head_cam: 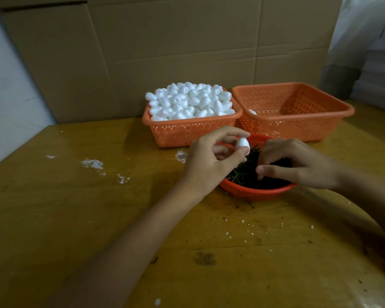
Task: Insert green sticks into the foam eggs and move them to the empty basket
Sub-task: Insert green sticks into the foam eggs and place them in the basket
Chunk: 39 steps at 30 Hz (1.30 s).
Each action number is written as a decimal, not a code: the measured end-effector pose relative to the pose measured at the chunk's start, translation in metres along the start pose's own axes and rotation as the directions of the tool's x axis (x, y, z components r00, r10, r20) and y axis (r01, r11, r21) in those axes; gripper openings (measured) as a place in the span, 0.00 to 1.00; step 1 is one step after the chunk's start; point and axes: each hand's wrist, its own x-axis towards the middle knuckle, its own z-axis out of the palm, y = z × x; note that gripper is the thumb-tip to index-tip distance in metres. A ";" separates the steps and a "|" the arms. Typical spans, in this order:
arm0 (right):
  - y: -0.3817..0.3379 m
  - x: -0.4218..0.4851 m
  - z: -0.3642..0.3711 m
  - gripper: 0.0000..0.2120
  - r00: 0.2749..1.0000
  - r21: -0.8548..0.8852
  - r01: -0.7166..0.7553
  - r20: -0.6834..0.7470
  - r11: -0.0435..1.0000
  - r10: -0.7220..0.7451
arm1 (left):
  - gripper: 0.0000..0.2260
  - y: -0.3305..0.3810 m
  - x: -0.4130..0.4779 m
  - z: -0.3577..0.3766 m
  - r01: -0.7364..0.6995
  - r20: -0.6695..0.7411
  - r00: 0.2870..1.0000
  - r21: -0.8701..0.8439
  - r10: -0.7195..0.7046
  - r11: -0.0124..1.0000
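Note:
My left hand pinches a white foam egg between thumb and fingertips, just above the left rim of a round red bowl filled with dark green sticks. My right hand reaches into that bowl with fingers curled down among the sticks; whether it holds one is hidden. Behind the bowl, an orange basket is heaped with white foam eggs. To its right stands a second orange basket with one egg at its left inner wall.
The wooden table carries white foam crumbs and dark bits in front of the bowl and to the left. A cardboard sheet stands upright behind the baskets. Stacked pale material sits at the far right.

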 end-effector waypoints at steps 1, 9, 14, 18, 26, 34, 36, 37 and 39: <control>0.000 0.000 0.000 0.21 1.000 -0.005 -0.001 0.004 1.000 0.001 | 0.10 0.000 0.000 0.000 0.012 0.000 1.000 -0.013 -0.012 1.000; -0.001 0.002 0.001 0.19 1.000 -0.060 0.014 0.024 0.998 -0.013 | 0.09 0.000 0.001 -0.004 0.040 0.038 0.999 -0.037 -0.039 0.998; -0.001 0.003 0.001 0.19 1.000 -0.062 0.016 0.028 0.998 -0.014 | 0.09 0.001 0.003 -0.008 0.048 0.069 0.997 -0.037 -0.045 0.998; 0.000 0.003 0.001 0.19 0.999 -0.076 0.013 0.039 0.997 -0.010 | 0.12 0.001 0.004 -0.009 0.044 0.072 0.997 -0.036 -0.041 0.998; 0.001 0.004 0.001 0.18 0.999 -0.098 0.015 0.051 0.995 -0.010 | 0.13 0.003 0.009 -0.017 0.107 0.063 0.994 -0.271 -0.093 0.957; -0.001 0.004 0.000 0.19 0.998 -0.098 0.010 0.058 0.995 -0.004 | 0.12 0.002 0.011 -0.021 0.113 0.034 0.994 -0.402 -0.108 0.909; -0.001 0.003 0.000 0.19 0.998 -0.098 0.004 0.064 0.995 0.002 | 0.12 0.002 0.011 -0.022 0.114 0.030 0.993 -0.411 -0.111 0.905; -0.002 0.003 0.000 0.19 0.998 -0.100 0.000 0.066 0.995 0.007 | 0.13 0.003 0.011 -0.022 0.116 0.027 0.993 -0.414 -0.115 0.903; -0.003 0.003 0.000 0.19 0.998 -0.102 -0.006 0.068 0.995 0.013 | 0.13 0.003 0.011 -0.022 0.124 0.024 0.992 -0.416 -0.126 0.901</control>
